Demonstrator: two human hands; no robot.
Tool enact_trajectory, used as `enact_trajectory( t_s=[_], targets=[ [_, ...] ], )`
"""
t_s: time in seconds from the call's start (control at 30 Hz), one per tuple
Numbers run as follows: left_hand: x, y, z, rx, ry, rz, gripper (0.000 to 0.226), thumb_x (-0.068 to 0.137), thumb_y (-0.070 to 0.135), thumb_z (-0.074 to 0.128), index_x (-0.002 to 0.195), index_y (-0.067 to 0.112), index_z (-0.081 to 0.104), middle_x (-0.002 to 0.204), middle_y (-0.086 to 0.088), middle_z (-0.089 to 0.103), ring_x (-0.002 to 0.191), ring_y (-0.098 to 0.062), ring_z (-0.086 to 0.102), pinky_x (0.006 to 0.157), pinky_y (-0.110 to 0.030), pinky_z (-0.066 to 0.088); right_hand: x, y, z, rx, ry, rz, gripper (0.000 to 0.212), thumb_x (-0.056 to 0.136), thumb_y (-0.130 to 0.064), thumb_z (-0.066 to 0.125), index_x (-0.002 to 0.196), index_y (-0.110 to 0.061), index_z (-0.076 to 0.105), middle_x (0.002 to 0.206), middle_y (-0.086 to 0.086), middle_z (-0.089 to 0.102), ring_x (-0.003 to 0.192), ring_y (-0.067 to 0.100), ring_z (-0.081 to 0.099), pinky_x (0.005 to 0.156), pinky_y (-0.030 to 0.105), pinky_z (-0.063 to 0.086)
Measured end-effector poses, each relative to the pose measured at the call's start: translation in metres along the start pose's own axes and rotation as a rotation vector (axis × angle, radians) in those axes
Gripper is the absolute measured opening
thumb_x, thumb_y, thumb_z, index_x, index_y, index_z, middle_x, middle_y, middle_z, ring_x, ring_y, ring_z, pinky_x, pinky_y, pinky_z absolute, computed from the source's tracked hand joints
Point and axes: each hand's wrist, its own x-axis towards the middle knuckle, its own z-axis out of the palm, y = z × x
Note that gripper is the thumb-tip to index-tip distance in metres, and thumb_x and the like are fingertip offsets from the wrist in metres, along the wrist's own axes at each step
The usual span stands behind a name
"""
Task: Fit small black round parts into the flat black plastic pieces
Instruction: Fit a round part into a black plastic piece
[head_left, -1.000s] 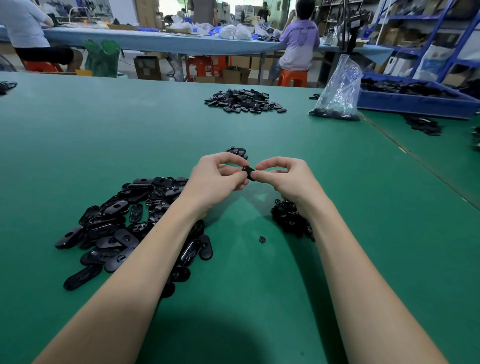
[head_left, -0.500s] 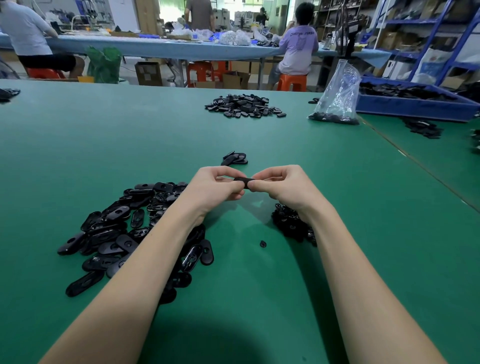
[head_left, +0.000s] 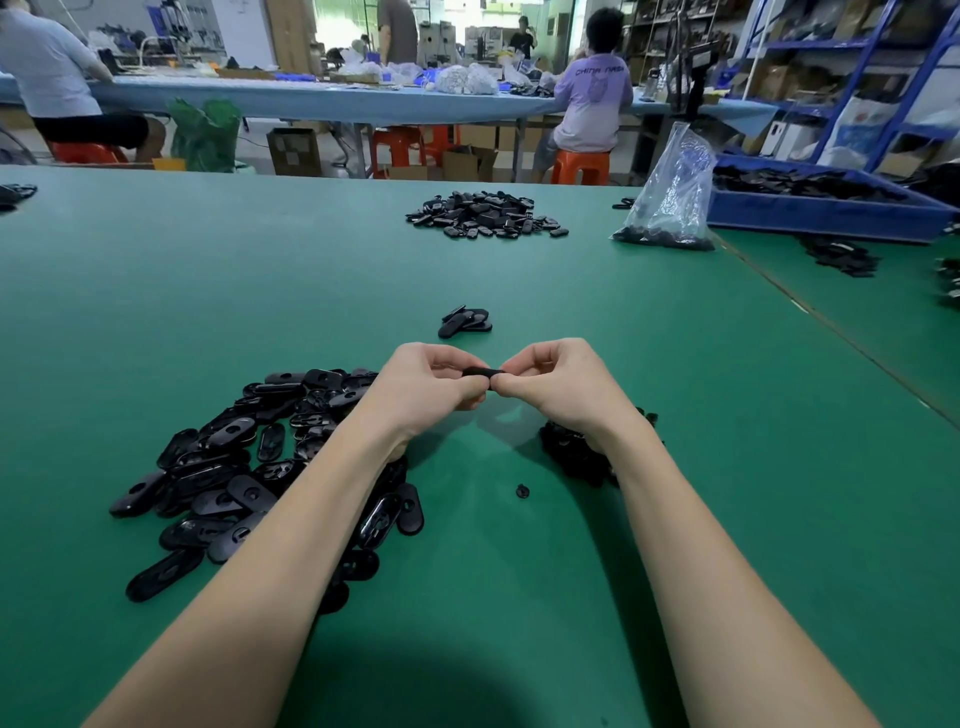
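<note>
The green surface (head_left: 156, 291) carried the work. At centre frame, the left hand (head_left: 431, 382) and the right hand (head_left: 556, 382) each pinched one end of a single flat black plastic piece (head_left: 480, 371), fingers curled, thumbs meeting beneath it. Whether a small round part was already seated could not be told.

For a sound fit, the piece should probably be held level, with pressure applied squarely over its hole until the part seats flush.

Unfitted flat pieces lay in a pile (head_left: 249, 467) at lower left; round parts sat in a heap (head_left: 576, 457) under the right wrist, one stray part (head_left: 522, 490) beside it.

Containers: the blue tray (head_left: 831, 218) at upper right held black pieces; the clear plastic bag (head_left: 670, 197) beside it held dark parts at its bottom.
</note>
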Motion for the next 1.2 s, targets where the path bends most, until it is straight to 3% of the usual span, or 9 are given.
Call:
enact_trajectory(
  t_s=[0.3,0.37,0.47,0.5,0.57,0.63,0.77,0.93,1.2],
  targets=[
    [0.002,-0.002,0.001,0.062,0.012,0.048,0.009,0.086,0.007,0.074,0.088,0.016,0.074,0.077,-0.007,0.077,0.072,-0.017,0.070,0.095,-0.038,0.057,0.000,0.001,0.001,0.007,0.031,-0.054,0.013,0.076,-0.026,0.083,0.071,-0.020,0.072,0.053,-0.015,0.059,0.045,-0.001,0.047,0.046,0.012,0.036],
    [0.001,-0.001,-0.003,0.152,0.000,0.149,0.012,0.086,0.012,0.074,0.093,0.021,0.072,0.076,-0.001,0.077,0.071,-0.011,0.071,0.084,-0.028,0.058,0.001,0.002,-0.003,0.022,0.024,-0.064,0.011,0.079,-0.029,0.083,0.076,-0.021,0.075,0.056,-0.016,0.060,0.051,0.000,0.051,0.050,0.011,0.038],
    [0.002,0.001,-0.008,0.407,0.025,0.339,0.021,0.084,0.012,0.075,0.096,0.027,0.067,0.076,0.008,0.074,0.065,0.000,0.067,0.065,-0.008,0.045,0.002,0.002,-0.005,0.037,0.041,-0.050,0.008,0.082,-0.031,0.080,0.083,-0.024,0.076,0.061,-0.016,0.062,0.056,0.002,0.054,0.056,0.018,0.040],
    [0.003,0.001,-0.009,0.481,0.037,0.373,0.022,0.084,0.012,0.075,0.095,0.028,0.066,0.077,0.011,0.073,0.066,0.000,0.066,0.066,-0.008,0.045,0.002,0.002,-0.005,0.020,0.039,-0.042,0.006,0.082,-0.031,0.078,0.085,-0.026,0.076,0.065,-0.015,0.066,0.058,0.003,0.057,0.059,0.021,0.042],
    [0.008,-0.001,-0.008,0.600,0.060,0.380,0.020,0.084,0.018,0.075,0.095,0.032,0.066,0.081,0.015,0.071,0.073,-0.004,0.067,0.075,-0.021,0.053,0.002,0.001,-0.005,-0.098,0.041,-0.046,0.008,0.083,-0.032,0.075,0.091,-0.030,0.074,0.074,-0.016,0.072,0.066,0.001,0.063,0.065,0.024,0.047],
    [0.019,0.000,-0.007,0.693,0.112,0.365,0.018,0.084,0.026,0.075,0.097,0.034,0.067,0.091,0.017,0.071,0.080,-0.009,0.067,0.081,-0.032,0.054,0.002,-0.001,-0.006,-0.331,0.080,-0.066,0.014,0.083,-0.036,0.071,0.097,-0.033,0.071,0.088,-0.017,0.074,0.086,0.005,0.067,0.078,0.029,0.053],
    [0.063,0.014,-0.002,0.820,0.256,0.362,0.018,0.086,0.031,0.072,0.104,0.031,0.072,0.110,0.003,0.068,0.100,-0.022,0.063,0.084,-0.035,0.052,-0.002,-0.001,-0.002,-0.592,0.118,-0.089,0.021,0.088,-0.037,0.065,0.108,-0.034,0.069,0.111,-0.012,0.071,0.107,0.017,0.062,0.089,0.033,0.049],
    [0.116,0.026,0.004,0.920,0.311,0.305,0.020,0.090,0.030,0.068,0.109,0.027,0.071,0.120,-0.001,0.065,0.112,-0.024,0.060,0.085,-0.032,0.046,-0.004,0.001,0.004,-0.621,0.091,-0.105,0.019,0.090,-0.034,0.062,0.104,-0.032,0.074,0.113,-0.008,0.071,0.106,0.020,0.062,0.083,0.030,0.044],
    [0.128,0.009,-0.002,1.007,0.226,0.203,0.028,0.094,0.039,0.063,0.118,0.025,0.067,0.130,-0.004,0.061,0.118,-0.026,0.057,0.089,-0.034,0.046,-0.005,0.001,0.004,-0.594,0.066,-0.119,0.016,0.089,-0.032,0.062,0.100,-0.031,0.074,0.108,-0.008,0.072,0.104,0.020,0.063,0.085,0.031,0.049]
  ],
)
